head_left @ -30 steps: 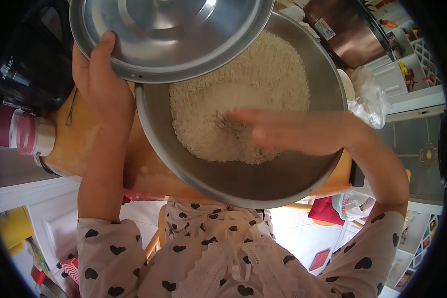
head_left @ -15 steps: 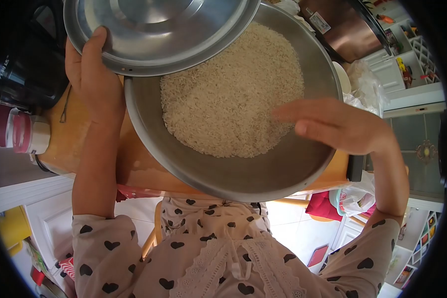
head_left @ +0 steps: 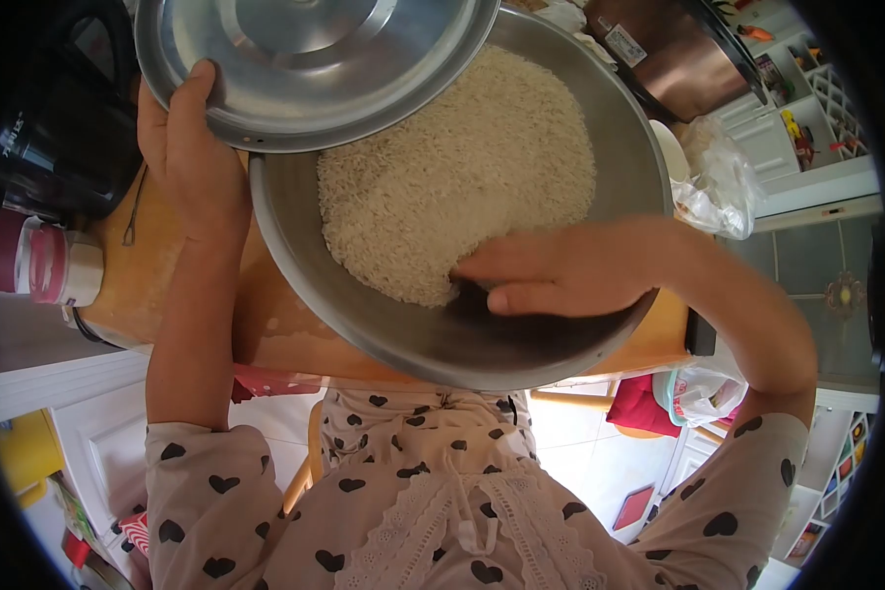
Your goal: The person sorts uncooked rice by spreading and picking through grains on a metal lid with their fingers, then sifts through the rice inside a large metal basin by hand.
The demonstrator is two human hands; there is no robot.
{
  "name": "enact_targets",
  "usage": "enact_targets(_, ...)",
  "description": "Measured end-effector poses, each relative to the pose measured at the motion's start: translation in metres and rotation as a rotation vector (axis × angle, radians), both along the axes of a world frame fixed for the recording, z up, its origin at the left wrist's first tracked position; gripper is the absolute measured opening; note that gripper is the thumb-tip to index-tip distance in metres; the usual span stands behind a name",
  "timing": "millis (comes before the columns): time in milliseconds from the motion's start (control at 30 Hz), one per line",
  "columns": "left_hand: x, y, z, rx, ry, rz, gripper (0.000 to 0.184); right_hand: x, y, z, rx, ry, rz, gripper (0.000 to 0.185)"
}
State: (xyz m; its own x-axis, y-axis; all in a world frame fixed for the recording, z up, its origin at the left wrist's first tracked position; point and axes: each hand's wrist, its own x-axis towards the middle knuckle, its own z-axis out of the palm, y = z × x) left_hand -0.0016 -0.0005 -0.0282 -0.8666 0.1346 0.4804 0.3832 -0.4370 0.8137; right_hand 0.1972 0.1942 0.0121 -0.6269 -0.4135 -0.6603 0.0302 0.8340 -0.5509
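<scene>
sunlit wooden table (head_left: 285, 329) beneath us, our left hand (head_left: 192, 157) gripping the rim of the metal lid (head_left: 315, 69) with its fingers, we hold our right hand's fingers, extended and close together, at the lower edge of the rice (head_left: 452, 167) inside the wide metal bowl (head_left: 521, 349).

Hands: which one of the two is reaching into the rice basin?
The right hand, at the near edge of the rice; the left hand holds the metal lid.
</scene>
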Motion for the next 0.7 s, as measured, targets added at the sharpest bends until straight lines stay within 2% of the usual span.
enact_targets(67,0.003,0.000,0.003,-0.032,-0.010,0.010,0.023,-0.005,0.005,0.003,0.072,0.027,-0.099,0.064)
enact_targets(167,-0.002,-0.001,-0.001,-0.072,0.096,0.037,0.023,-0.009,0.027,0.008,-0.109,0.105,-0.332,0.070)
enact_targets(300,-0.005,-0.001,-0.004,-0.044,0.075,0.020,0.023,-0.004,0.046,0.026,-0.292,0.144,-0.600,0.076)
enact_targets(400,-0.001,0.000,0.000,-0.011,0.051,0.004,0.023,0.002,0.049,0.038,-0.196,0.218,-0.620,0.079)
enact_targets(500,-0.001,0.000,-0.001,0.015,0.022,-0.014,0.023,0.008,0.055,0.037,-0.130,0.289,-0.607,0.071)
enact_targets(600,-0.002,-0.001,-0.002,0.002,0.034,-0.006,0.023,0.015,0.046,0.048,0.106,0.295,-0.501,0.059)
enact_targets(700,-0.001,0.001,-0.001,0.021,0.026,-0.004,0.022,0.019,0.044,0.053,0.060,0.170,-0.278,0.056)
